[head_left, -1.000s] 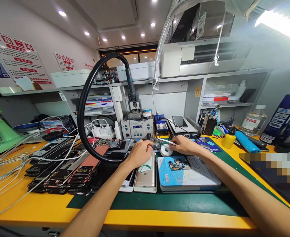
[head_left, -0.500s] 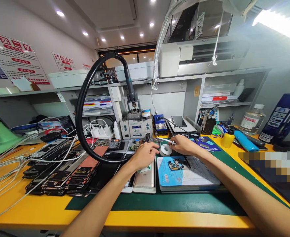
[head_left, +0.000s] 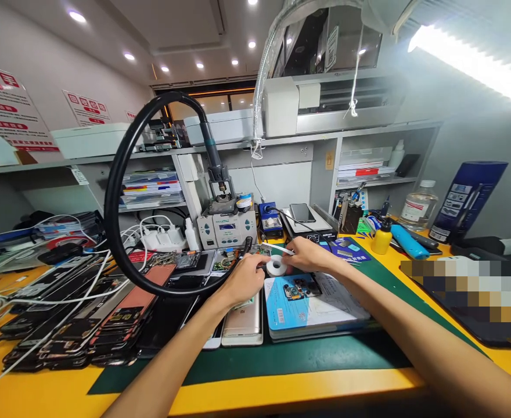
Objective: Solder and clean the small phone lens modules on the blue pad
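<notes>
My right hand (head_left: 310, 254) is closed around a slim white tool (head_left: 278, 249), which points left and looks like tweezers. My left hand (head_left: 247, 277) is over a gold phone (head_left: 243, 322), its fingers partly bent and index finger stretched out. That fingertip is at the left edge of a white ring-shaped roll (head_left: 276, 267); whether it touches I cannot tell. A booklet-like blue and white pad (head_left: 279, 316) with a small metal-framed part (head_left: 297, 289) on it lies under my right wrist. Behind the left hand, a tray of circuit boards (head_left: 225, 259) is partly hidden.
Stacked phone parts (head_left: 125, 316) and white cables (head_left: 59, 301) crowd the left. A thick black hose (head_left: 107, 197) loops beside the hot air station (head_left: 228, 231). Right stand a yellow bottle (head_left: 381, 241) and a clear bottle (head_left: 417, 208). A green mat (head_left: 308, 360) covers the yellow bench.
My left hand has moved right, from over the gold phone to the white roll's edge. The right hand keeps its hold on the white tool. The view has turned right.
</notes>
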Tool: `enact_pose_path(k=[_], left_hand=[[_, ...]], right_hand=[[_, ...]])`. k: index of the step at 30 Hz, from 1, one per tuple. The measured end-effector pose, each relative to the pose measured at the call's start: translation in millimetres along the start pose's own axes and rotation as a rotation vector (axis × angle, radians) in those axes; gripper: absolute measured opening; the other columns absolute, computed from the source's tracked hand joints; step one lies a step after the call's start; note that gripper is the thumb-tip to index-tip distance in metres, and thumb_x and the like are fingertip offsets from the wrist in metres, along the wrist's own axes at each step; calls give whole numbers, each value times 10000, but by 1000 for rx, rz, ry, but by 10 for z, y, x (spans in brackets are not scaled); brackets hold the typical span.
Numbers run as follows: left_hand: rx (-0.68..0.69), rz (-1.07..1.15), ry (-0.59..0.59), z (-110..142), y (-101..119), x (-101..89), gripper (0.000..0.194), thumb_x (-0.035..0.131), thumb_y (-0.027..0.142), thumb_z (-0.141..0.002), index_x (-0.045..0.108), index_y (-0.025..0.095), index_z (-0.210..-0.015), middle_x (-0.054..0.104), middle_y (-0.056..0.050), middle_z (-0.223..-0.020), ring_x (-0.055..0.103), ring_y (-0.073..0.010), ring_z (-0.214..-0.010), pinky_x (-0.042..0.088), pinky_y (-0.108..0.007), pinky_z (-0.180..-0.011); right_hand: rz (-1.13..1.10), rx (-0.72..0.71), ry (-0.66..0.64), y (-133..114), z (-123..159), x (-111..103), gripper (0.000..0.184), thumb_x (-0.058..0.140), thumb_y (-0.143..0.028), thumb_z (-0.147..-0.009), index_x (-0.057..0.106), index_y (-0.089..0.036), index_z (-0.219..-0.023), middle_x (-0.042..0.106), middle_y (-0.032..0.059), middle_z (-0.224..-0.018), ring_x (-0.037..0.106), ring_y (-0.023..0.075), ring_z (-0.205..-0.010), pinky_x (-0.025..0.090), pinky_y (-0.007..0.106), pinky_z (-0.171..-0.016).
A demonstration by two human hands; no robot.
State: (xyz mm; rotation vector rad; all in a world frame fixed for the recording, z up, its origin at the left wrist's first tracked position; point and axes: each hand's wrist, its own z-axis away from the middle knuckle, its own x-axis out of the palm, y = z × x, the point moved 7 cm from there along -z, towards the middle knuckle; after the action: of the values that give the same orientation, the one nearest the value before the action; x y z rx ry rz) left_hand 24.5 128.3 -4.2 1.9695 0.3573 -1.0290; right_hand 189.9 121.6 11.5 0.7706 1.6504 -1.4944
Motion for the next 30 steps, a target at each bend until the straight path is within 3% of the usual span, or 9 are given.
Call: enact_pose_path(k=[9, 14, 17, 21, 23, 25, 27, 30], left_hand=[[81, 117, 15, -122, 32, 13, 398, 461, 209, -850, 754, 139, -1109, 758, -121, -1196, 710, -264, -1100, 546, -405, -1015], [96, 122, 40, -121, 20, 9, 385, 480, 234, -837, 772, 166, -1078, 760, -101, -1177, 703, -263, -1094, 536, -426, -1032], [96, 111, 71, -88, 22, -34, 343, 517, 248, -833, 774, 190, -1053, 732, -93, -1221, 680, -263, -1123, 558, -408, -986], [80, 114, 147, -46, 21, -127, 306, 536, 279, -855, 750, 191, -1055, 701, -99, -1226, 668, -260, -1109, 578, -381, -902], [80, 117, 184, -29, 26, -162, 287, 533, 281, -868, 739, 191, -1047, 698, -93, -1191, 666, -249, -1084, 567, -374, -902], [92, 117, 218, -13, 38, -189, 266, 529, 272, -880, 733, 192, -1031, 699, -84, -1152, 663, -237, -1057, 552, -367, -911], [113, 116, 250, 10, 58, -213, 246, 525, 258, -890, 728, 193, -1011, 703, -74, -1105, 660, -226, -1026, 542, -353, -900], [154, 115, 291, 60, 104, -252, 211, 530, 246, -897, 724, 192, -962, 706, -66, -1024, 651, -216, -974, 535, -330, -847]], right_hand=[[-47, 26, -19, 47, -16, 48, 227, 661, -269, -809, 749, -130, -652, 694, 43, -573, 553, 121, -481, 388, 225, -495], [-71, 1, 23, -25, 39, -96, 152, 717, -235, -771, 741, -126, -668, 721, 63, -646, 594, 147, -598, 390, 235, -556], [-159, -24, 30, -59, 159, -314, 210, 707, -319, -820, 754, -121, -769, 735, 58, -726, 543, 117, -576, 364, 227, -533], [-333, -70, 16, -41, 387, -602, 363, 507, -382, -961, 739, -104, -994, 749, 83, -862, 486, 90, -513, 384, 224, -484], [-403, -85, 24, -13, 487, -698, 386, 510, -309, -950, 666, -128, -1253, 754, 75, -932, 524, 90, -527, 404, 213, -477], [-516, -99, 37, 8, 553, -757, 561, 557, -273, -915, 511, -208, -1469, 757, 45, -934, 566, 100, -501, 411, 210, -434], [-632, -114, 57, 18, 583, -794, 609, 619, -271, -877, 512, -228, -1476, 766, 40, -923, 601, 116, -473, 420, 217, -397], [-829, -93, 51, 41, 580, -796, 446, 659, -277, -853, 661, -157, -1283, 778, 70, -892, 662, 159, -498, 466, 242, -398]])
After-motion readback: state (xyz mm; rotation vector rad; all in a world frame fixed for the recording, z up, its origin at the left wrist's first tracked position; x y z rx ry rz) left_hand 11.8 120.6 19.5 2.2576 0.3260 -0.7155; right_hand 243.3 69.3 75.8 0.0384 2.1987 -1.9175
